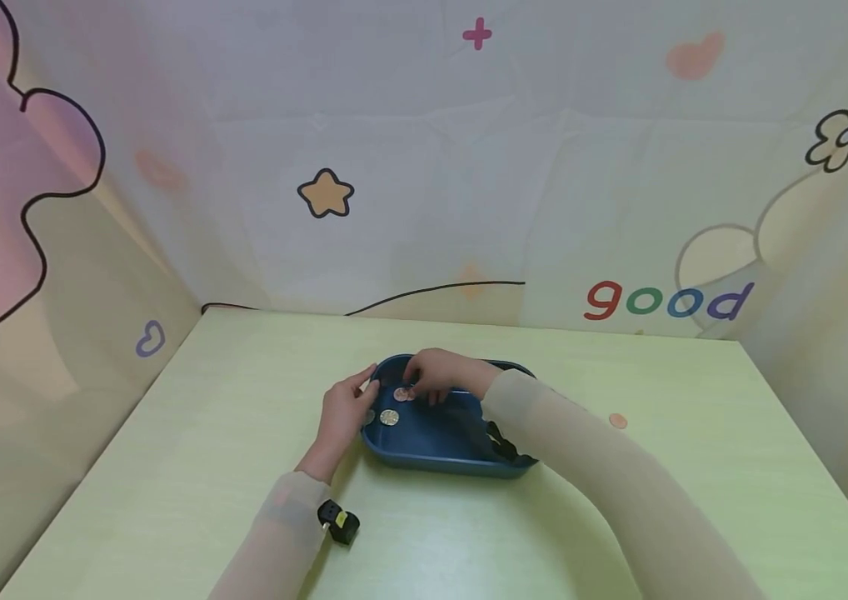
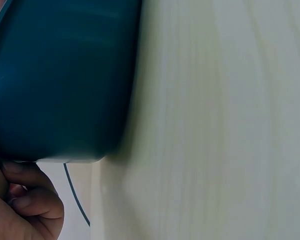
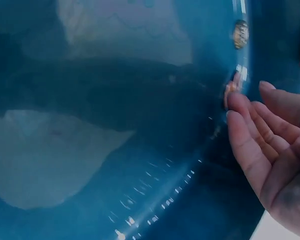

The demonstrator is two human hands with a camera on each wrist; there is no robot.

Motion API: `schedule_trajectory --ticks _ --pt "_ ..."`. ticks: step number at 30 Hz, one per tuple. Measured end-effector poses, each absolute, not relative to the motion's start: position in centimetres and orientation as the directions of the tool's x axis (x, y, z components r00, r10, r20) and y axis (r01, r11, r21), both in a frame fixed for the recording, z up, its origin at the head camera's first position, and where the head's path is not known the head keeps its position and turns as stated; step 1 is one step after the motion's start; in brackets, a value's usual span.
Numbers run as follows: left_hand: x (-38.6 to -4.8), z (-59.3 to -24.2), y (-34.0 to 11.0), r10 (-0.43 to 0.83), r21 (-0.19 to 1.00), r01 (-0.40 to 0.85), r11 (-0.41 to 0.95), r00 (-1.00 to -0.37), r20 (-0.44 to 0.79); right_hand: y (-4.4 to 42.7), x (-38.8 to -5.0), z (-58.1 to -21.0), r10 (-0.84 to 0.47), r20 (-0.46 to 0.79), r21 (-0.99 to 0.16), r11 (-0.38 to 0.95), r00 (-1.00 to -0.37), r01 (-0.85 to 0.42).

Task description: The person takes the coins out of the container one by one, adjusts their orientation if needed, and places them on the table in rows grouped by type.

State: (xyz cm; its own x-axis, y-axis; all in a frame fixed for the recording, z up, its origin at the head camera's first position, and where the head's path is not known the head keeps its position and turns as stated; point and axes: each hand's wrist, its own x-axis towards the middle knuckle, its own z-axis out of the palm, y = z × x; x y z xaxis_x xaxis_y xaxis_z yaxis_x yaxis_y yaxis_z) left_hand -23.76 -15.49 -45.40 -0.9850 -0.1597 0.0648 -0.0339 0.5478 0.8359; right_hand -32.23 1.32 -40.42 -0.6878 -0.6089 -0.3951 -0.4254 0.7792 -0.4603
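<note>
A blue tray [image 1: 431, 461] with rounded corners sits on the table. At its left end my left hand [image 1: 345, 408] grips the rim, fingers curled at the tray's edge in the left wrist view. My right hand [image 1: 439, 372] reaches inside, near the far left corner. Its fingertips touch a copper-coloured coin [image 3: 231, 93], while the thumb stands apart from the coin. In the head view the copper coin [image 1: 401, 394] lies just left of those fingers. Nearer to me lies a silvery-gold coin [image 1: 390, 417]. A round mark by the left wall may be another coin or a reflection.
On the table [image 1: 229, 433], right of the tray, lies another copper coin [image 1: 618, 421]. A printed cloth [image 1: 409, 242] hangs behind the table. A small black device [image 1: 338, 522] is on the left sleeve. Dark shapes at the tray's right end are partly hidden by the right sleeve.
</note>
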Motion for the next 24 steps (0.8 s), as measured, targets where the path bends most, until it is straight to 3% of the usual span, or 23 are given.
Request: schedule_trajectory --ticks 17,24 --pt "-23.8 -45.5 -15.5 -0.153 0.846 -0.027 0.532 -0.986 0.064 0.4 -31.8 -42.9 -0.640 -0.291 -0.453 0.747 -0.711 -0.487" --pt "-23.8 -45.5 -15.5 -0.161 0.850 -0.032 0.526 -0.985 0.063 0.0 -32.2 -43.2 -0.658 -0.320 -0.455 0.738 -0.682 -0.499"
